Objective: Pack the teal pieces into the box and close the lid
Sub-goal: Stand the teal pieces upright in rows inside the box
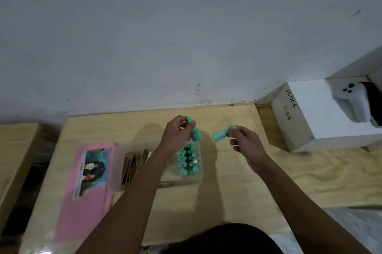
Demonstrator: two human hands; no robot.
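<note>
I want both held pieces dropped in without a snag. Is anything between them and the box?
Nothing visible does. The pink lid lies open at the left; the box sits uncovered below the teal piece in the left hand. The right hand holds a second piece to the box's right.

White block (pixel 306 117) (handwritten "JS006" on top) bearing a white controller (pixel 353 98), on the plywood table (pixel 237 202).

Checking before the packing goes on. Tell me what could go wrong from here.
1. The right hand pinches its teal piece only at the narrow end, tilted above the table; it could slip and roll away.
2. The left hand holds a second teal piece over the box, crowded with packed pieces; pushing it in may topple neighbours.
</note>
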